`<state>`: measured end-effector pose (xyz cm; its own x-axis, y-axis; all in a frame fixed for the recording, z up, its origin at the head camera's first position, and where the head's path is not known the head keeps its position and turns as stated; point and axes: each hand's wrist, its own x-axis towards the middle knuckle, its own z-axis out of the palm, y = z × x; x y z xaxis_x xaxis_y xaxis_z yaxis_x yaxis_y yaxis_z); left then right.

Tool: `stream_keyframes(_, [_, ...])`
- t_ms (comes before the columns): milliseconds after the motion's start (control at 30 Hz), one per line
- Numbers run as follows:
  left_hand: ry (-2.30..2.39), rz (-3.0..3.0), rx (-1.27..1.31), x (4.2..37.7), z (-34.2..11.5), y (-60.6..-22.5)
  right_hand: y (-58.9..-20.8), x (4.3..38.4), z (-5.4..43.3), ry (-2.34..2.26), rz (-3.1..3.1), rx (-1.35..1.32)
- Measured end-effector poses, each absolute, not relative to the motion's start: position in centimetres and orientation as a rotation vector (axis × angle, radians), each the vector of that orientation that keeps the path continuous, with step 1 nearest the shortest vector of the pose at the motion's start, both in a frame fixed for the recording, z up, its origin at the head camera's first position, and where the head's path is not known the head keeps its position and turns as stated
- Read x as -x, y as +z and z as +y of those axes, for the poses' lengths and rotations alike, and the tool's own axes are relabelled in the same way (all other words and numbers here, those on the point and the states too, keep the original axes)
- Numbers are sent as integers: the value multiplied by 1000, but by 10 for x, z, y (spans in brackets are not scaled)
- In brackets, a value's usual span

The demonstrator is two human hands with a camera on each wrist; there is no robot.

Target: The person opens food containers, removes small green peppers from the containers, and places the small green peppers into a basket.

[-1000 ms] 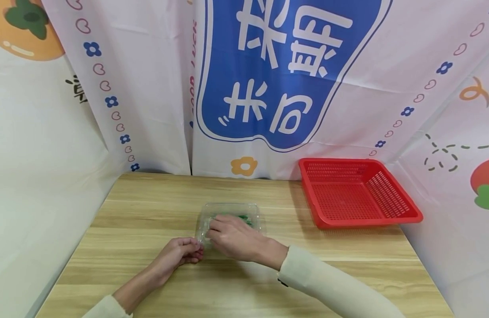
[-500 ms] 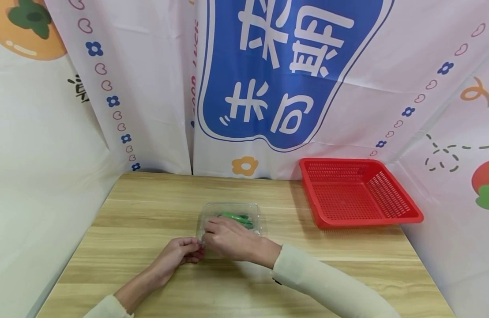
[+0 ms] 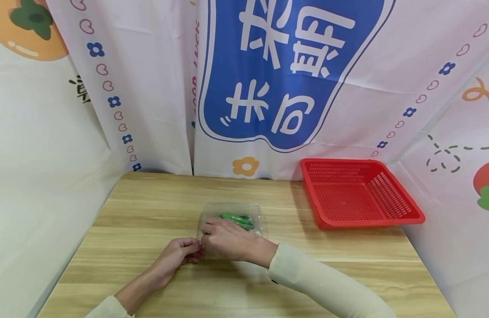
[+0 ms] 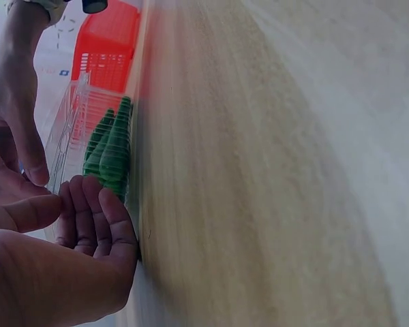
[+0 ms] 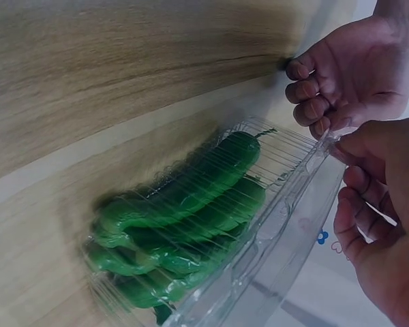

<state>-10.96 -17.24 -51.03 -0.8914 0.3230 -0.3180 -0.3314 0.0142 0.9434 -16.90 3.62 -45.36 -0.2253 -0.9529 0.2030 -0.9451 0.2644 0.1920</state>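
A clear plastic clamshell box (image 3: 233,206) stands near the middle of the table, with several long green peppers (image 5: 191,204) inside. My left hand (image 3: 180,255) is at its near left corner, where thumb and index finger pinch the rim in the right wrist view. Right beside it, my right hand (image 3: 230,239) reaches across the front of the box. Its thumb and fingers pinch the plastic edge (image 5: 296,184) by the same corner, and the other fingers are curled. From the head, my right hand hides the box's near side and part of the peppers.
At the back right of the wooden table (image 3: 149,212) stands a red plastic basket (image 3: 363,219) with slotted walls and nothing visible inside. Printed white cloth (image 3: 161,123) hangs behind the table and along both sides.
My right hand has slid a little left and nearer, towards my left hand at the corner, uncovering more of the green peppers. My left hand has barely moved.
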Motion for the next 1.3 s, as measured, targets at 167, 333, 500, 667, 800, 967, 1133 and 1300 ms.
stream_keyframes(167, [1932, 1852, 5, 109, -172, -510, -454, 169, 34, -64, -2261, -1755])
stream_keyframes(333, [1927, 1863, 12, 109, -171, -510, -456, 168, 33, -94, -2251, -1750])
stream_keyframes(500, [1915, 1882, 15, 109, -171, -511, -459, 167, 32, -84, -2251, -1721])
stream_keyframes(667, [1914, 1894, 39, 109, -170, -512, -464, 166, 31, -14, -2261, -1693])
stream_keyframes(800, [1912, 1909, 51, 110, -169, -513, -471, 168, 32, 69, -2249, -1675])
stream_keyframes(967, [1915, 1929, 78, 109, -167, -512, -482, 173, 33, 275, -2197, -1667])
stream_keyframes(1133, [1944, 1931, 91, 109, -166, -511, -489, 177, 34, 412, -2147, -1667])
stream_keyframes(1300, [1954, 1923, 77, 109, -166, -510, -492, 179, 36, 515, -2157, -1669])
